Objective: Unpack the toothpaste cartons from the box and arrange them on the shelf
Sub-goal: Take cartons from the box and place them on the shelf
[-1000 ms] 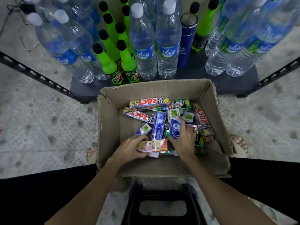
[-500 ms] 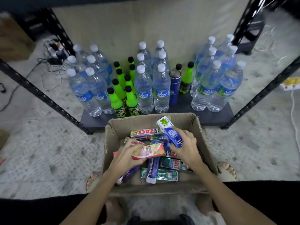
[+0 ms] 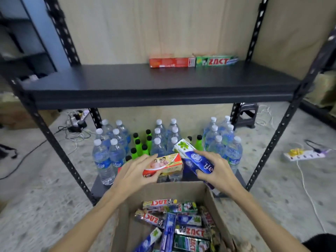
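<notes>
Both hands have come up out of the cardboard box (image 3: pixel 127 220) since the frame half a second back, and my view has tilted up with them, so the middle shelf (image 3: pixel 145 82) now shows where before I saw only bottles. Nearest me, the box sits between my forearms with many toothpaste cartons (image 3: pixel 189 231) left in it, heaped crosswise. Just beyond the box's far rim, my left hand (image 3: pixel 134 173) pinches a red and yellow carton (image 3: pixel 163 164) near its left end, thumb under and fingers over. My right hand (image 3: pixel 216 171) wraps around a blue and white carton (image 3: pixel 194 157) low on its length, with its green end sticking up and away.

I judge these cartons light and stiff along their length, but thin-walled, so a hard squeeze at mid-span would dent them. The glossy print looks a little slick. Holding across the narrow faces, close to the middle, should keep each one level for placing.

Beyond the box, water bottles (image 3: pixel 103 160) and green bottles (image 3: pixel 138 148) fill the bottom tier. Farther still, above the box, a red carton (image 3: pixel 171 62) and a green Zact carton (image 3: pixel 216 61) lie end to end at the back of the shelf.
</notes>
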`<control>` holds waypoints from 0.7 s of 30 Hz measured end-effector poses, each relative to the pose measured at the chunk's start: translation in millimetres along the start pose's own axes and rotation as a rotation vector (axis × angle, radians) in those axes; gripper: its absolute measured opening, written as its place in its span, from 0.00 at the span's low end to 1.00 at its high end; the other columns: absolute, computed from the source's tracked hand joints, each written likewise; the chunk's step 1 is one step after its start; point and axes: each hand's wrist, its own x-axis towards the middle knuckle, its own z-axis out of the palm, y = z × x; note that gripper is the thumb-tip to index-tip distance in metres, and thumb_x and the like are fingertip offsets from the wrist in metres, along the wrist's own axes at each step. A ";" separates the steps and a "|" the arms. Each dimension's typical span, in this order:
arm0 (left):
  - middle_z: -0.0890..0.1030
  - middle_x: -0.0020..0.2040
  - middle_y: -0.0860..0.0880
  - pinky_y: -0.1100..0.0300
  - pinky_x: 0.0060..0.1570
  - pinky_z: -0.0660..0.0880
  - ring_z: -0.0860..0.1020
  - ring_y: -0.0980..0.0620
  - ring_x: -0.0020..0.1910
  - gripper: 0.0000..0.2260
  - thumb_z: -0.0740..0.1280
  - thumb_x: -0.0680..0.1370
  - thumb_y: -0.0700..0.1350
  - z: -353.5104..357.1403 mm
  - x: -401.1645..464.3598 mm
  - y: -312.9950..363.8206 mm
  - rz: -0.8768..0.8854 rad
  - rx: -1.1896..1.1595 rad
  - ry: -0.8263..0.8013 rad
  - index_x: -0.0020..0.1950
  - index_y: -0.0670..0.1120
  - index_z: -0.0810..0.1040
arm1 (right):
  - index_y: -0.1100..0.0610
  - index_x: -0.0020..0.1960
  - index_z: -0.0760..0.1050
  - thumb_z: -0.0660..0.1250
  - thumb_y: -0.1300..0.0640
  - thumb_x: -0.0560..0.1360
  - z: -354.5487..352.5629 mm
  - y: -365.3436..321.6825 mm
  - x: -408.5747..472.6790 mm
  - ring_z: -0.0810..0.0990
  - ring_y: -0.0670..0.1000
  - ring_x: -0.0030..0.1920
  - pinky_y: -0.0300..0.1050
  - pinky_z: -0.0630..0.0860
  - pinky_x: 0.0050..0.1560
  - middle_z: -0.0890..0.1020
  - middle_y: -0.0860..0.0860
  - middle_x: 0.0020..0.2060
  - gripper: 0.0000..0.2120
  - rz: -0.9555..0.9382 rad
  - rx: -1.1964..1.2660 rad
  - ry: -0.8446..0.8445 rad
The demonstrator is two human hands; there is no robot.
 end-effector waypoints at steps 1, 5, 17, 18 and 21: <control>0.81 0.56 0.59 0.64 0.40 0.76 0.81 0.58 0.48 0.28 0.62 0.75 0.64 -14.0 8.9 3.8 0.012 0.011 0.017 0.71 0.52 0.75 | 0.42 0.69 0.75 0.75 0.55 0.67 -13.7 -7.9 4.9 0.75 0.43 0.57 0.25 0.65 0.55 0.80 0.42 0.57 0.31 -0.010 -0.001 0.015; 0.82 0.57 0.63 0.63 0.40 0.76 0.81 0.59 0.48 0.22 0.66 0.72 0.66 -67.2 46.9 14.7 0.019 0.028 0.069 0.63 0.60 0.70 | 0.39 0.66 0.76 0.75 0.56 0.66 -70.6 -41.6 27.8 0.75 0.36 0.52 0.28 0.67 0.50 0.79 0.34 0.51 0.30 -0.067 -0.018 0.064; 0.81 0.50 0.63 0.61 0.45 0.77 0.78 0.62 0.46 0.20 0.72 0.69 0.61 -158.3 119.8 33.7 0.289 0.110 0.199 0.60 0.58 0.76 | 0.35 0.60 0.79 0.74 0.52 0.68 -189.4 -84.9 69.3 0.79 0.37 0.52 0.30 0.72 0.50 0.82 0.34 0.53 0.23 -0.139 -0.191 -0.099; 0.81 0.50 0.63 0.61 0.45 0.77 0.78 0.62 0.46 0.21 0.72 0.69 0.60 -160.9 120.7 34.7 0.291 0.093 0.197 0.60 0.58 0.76 | 0.34 0.60 0.79 0.74 0.51 0.68 -192.9 -85.1 68.8 0.79 0.37 0.52 0.31 0.73 0.50 0.82 0.34 0.54 0.23 -0.149 -0.183 -0.097; 0.80 0.52 0.63 0.60 0.46 0.78 0.78 0.63 0.47 0.20 0.72 0.71 0.60 -167.4 123.4 37.3 0.297 0.039 0.200 0.61 0.58 0.76 | 0.33 0.60 0.79 0.74 0.51 0.68 -202.8 -85.4 69.6 0.80 0.37 0.53 0.37 0.76 0.51 0.82 0.35 0.55 0.23 -0.175 -0.144 -0.089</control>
